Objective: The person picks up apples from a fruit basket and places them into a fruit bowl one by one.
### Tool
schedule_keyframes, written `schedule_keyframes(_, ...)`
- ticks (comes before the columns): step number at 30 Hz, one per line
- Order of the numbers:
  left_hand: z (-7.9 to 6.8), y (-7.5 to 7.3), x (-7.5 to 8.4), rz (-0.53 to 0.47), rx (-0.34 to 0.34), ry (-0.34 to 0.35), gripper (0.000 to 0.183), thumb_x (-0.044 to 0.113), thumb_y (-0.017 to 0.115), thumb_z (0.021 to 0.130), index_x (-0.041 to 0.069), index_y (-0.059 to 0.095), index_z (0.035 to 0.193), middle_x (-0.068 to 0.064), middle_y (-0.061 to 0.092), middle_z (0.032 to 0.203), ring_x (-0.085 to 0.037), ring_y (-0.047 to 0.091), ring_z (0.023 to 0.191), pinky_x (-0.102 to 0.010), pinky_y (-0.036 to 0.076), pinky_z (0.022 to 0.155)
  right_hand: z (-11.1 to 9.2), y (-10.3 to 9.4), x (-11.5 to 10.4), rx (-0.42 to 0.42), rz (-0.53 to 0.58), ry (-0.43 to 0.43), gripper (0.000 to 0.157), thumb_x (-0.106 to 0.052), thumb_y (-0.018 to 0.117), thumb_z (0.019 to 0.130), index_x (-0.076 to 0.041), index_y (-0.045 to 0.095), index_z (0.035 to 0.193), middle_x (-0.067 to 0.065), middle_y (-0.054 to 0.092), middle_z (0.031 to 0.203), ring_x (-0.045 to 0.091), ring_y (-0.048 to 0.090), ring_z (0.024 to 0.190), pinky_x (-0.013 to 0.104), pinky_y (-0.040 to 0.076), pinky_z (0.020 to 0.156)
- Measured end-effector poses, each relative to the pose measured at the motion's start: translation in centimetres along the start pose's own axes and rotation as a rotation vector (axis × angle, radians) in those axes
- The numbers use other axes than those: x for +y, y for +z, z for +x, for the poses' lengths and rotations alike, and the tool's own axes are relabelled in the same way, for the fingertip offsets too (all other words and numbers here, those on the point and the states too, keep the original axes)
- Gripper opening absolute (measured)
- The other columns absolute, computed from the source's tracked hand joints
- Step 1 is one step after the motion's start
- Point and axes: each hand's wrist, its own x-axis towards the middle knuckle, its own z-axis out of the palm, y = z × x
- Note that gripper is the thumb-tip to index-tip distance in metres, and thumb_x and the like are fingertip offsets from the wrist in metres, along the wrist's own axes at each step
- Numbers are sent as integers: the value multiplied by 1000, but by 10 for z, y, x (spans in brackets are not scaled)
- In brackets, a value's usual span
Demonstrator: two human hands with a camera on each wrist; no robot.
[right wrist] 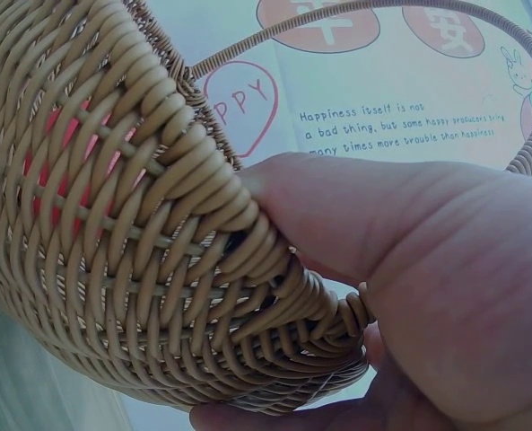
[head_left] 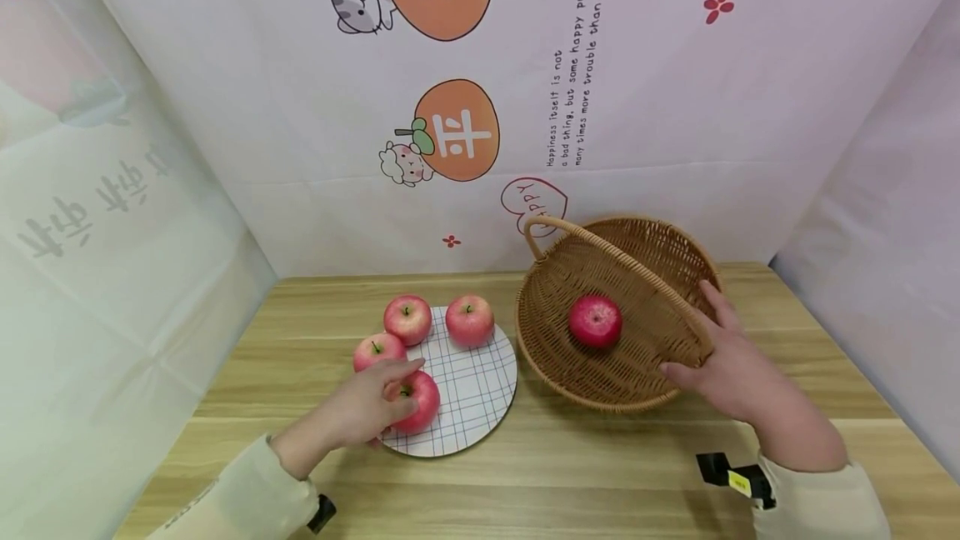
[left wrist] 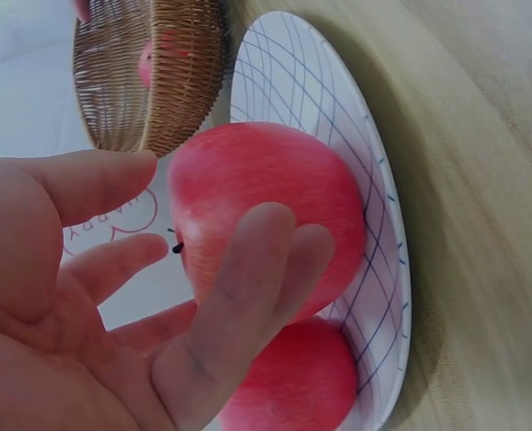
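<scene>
My left hand [head_left: 367, 402] is at a red apple [head_left: 422, 407] on the near-left part of a round checked plate [head_left: 472, 390]. Its fingers spread around that apple; in the left wrist view two fingertips overlap the apple [left wrist: 274, 180], and a gap shows between it and another finger. More apples stand close by: one at the left edge [head_left: 375, 350], one behind [head_left: 407, 317] and one at the back [head_left: 470, 319]. With my right hand [head_left: 738, 369] I grip the rim of a wicker basket [head_left: 555, 365] beside its handle. One deeper-red apple [head_left: 596, 321] lies inside the basket, which tilts toward me.
Plate and basket stand on a wooden table [head_left: 570, 482], the basket to the right of the plate. A white printed cloth [head_left: 660, 107] hangs behind the table, with white cloth at both sides. The basket's arched handle [head_left: 622, 257] rises over its opening.
</scene>
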Motion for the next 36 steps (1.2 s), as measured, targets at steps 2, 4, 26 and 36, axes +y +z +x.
schedule_keyframes(2, -1, -1, 2, 4, -1, 1, 61, 22, 73, 93, 21, 50, 149, -16, 54, 127, -17, 50, 45, -36, 51, 44, 0, 0, 0, 2, 0, 3, 94, -26, 82, 83, -2, 27, 156, 24, -11, 161, 68, 31, 123, 73, 38, 91)
schedule_keyframes(4, -1, -2, 3, 3, -5, -4, 60, 23, 72, 93, 22, 50, 149, -15, 54, 127, -17, 49, 45, -36, 52, 45, 0, 0, 0, 3, 4, 5, 94, -26, 82, 83, -2, 28, 156, 24, -11, 161, 68, 32, 122, 72, 38, 90)
schedule_keyframes(26, -7, -19, 54, 318, 231, 181, 71, 31, 78, 87, 25, 47, 151, -9, 35, 157, -35, 50, 128, -53, 48, 94, -1, 0, -1, -15, 10, 12, 93, -25, 80, 84, -3, 27, 156, 24, -13, 161, 67, 34, 122, 72, 37, 92)
schedule_keyframes(36, 21, 16, 104, 105, 177, 297, 81, 44, 82, 82, 36, 42, 152, 5, 30, 159, -24, 47, 131, -43, 47, 97, 1, -1, -2, -15, 14, 18, 91, -25, 81, 84, -2, 29, 155, 25, -11, 161, 67, 33, 123, 71, 36, 93)
